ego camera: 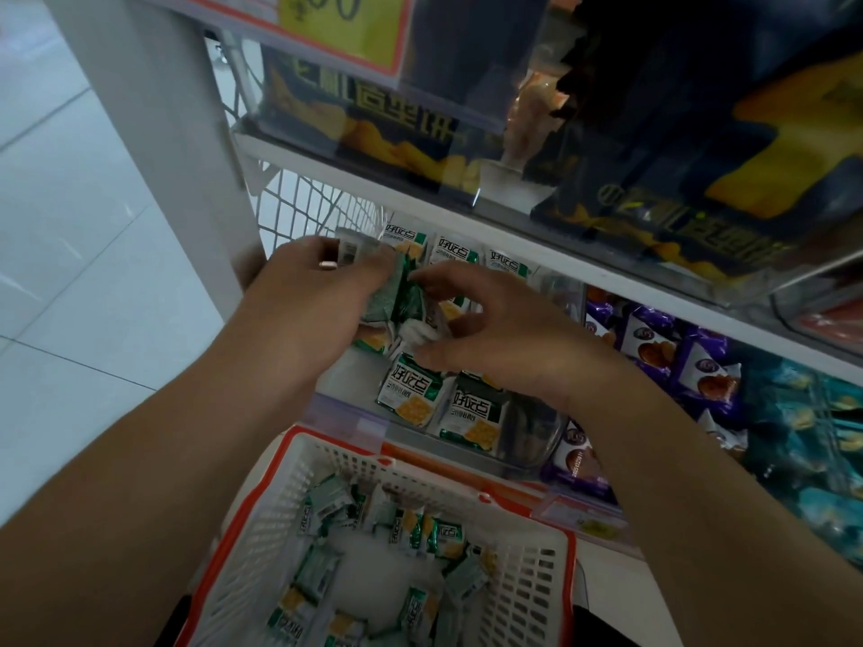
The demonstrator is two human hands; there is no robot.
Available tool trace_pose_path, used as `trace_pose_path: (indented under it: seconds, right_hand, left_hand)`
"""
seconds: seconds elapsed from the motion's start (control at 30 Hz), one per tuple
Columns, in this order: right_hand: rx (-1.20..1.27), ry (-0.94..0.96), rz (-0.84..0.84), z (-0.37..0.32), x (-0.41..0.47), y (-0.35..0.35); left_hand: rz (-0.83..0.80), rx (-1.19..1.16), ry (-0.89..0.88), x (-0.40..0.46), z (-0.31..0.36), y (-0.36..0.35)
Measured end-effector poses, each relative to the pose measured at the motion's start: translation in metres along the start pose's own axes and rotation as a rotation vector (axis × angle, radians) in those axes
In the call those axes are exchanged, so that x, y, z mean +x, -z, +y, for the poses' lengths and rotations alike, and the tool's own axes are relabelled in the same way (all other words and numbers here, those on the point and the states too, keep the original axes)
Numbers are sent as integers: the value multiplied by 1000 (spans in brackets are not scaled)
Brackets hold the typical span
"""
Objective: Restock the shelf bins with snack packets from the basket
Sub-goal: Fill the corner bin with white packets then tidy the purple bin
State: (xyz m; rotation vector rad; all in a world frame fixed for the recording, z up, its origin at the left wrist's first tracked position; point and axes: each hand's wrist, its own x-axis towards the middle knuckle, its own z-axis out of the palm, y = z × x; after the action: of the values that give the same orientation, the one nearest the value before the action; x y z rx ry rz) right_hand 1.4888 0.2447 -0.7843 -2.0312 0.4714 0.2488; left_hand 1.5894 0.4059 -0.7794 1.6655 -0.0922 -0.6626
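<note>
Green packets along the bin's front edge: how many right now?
2: one green packet and another to its right, both just below the right hand. More may be hidden under the hands.
</note>
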Motion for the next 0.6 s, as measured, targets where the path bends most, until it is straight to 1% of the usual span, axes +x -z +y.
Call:
trace_pose_path:
  seconds: [0.1, 0.2, 0.3, 0.4, 0.53, 0.6]
  right_hand:
    - [-15, -93, 34, -1, 4, -16]
    - [-159, -133, 76, -1, 10, -39]
    - [-191, -148, 112, -3, 20, -58]
    - [-159, -198, 40, -9, 29, -70]
    - [-283, -155, 19, -5, 39, -85]
    - [-278, -138, 14, -4, 40, -87]
  left_hand:
    - [93, 355, -185, -2, 0, 2]
    - [140, 539, -336, -4, 2, 3]
    - [148, 624, -430, -5, 1, 3]
    - [113, 632, -413, -3, 2, 4]
    - [72, 613, -396, 1, 2, 7]
    - [61, 614, -399, 2, 1, 7]
